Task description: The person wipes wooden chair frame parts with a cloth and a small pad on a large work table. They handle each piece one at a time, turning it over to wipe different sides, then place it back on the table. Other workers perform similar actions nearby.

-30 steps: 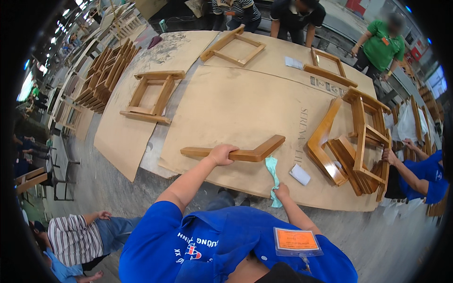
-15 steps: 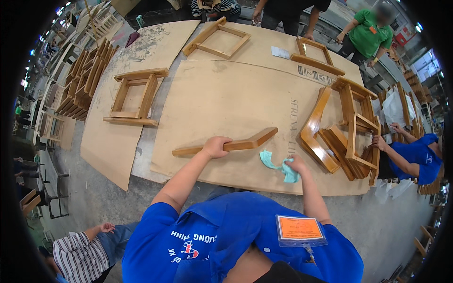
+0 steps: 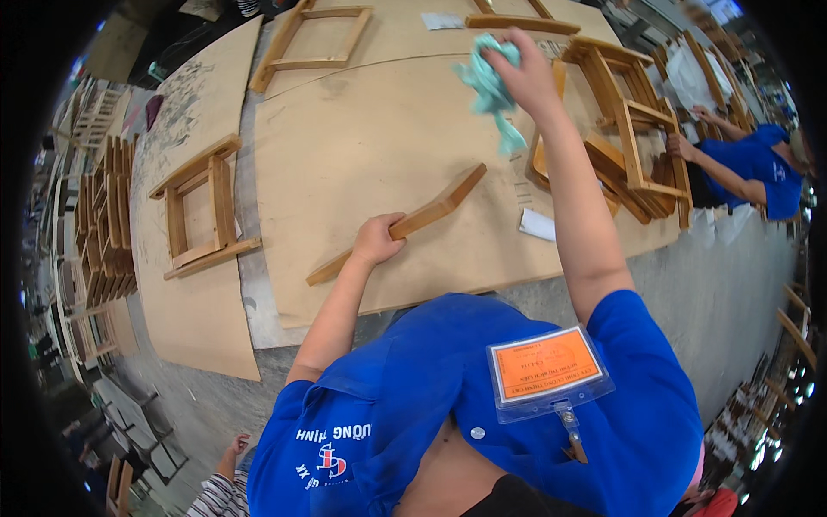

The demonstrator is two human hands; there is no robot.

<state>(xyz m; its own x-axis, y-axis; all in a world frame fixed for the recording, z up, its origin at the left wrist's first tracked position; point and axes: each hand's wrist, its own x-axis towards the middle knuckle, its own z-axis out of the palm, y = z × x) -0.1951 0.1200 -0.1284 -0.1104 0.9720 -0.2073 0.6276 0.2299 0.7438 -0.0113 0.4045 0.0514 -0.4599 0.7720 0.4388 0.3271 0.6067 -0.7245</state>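
Observation:
My left hand (image 3: 379, 239) is closed round the middle of a bent, varnished wooden chair part (image 3: 439, 205), which slants over the cardboard-covered table with its angled end up and to the right. Reaching far forward, my right hand (image 3: 521, 73) grips a bunched mint-green cloth (image 3: 491, 77). The cloth is raised, and a loose tail hangs below the fingers. It is apart from the wooden piece. Behind my right forearm, more bent wooden parts (image 3: 610, 164) are partly hidden.
Wooden frames (image 3: 220, 207) lie at left, far left (image 3: 345, 34) and right (image 3: 633, 121). A co-worker in blue (image 3: 767, 164) holds the right-hand frame. A white paper (image 3: 537, 225) lies right of my wooden piece. Stacked frames (image 3: 108, 224) stand beyond the table's left side.
My right hand has swung up and forward with the cloth, from beside the wooden piece. The wooden piece is tilted more steeply in my left hand. The whole view has shifted.

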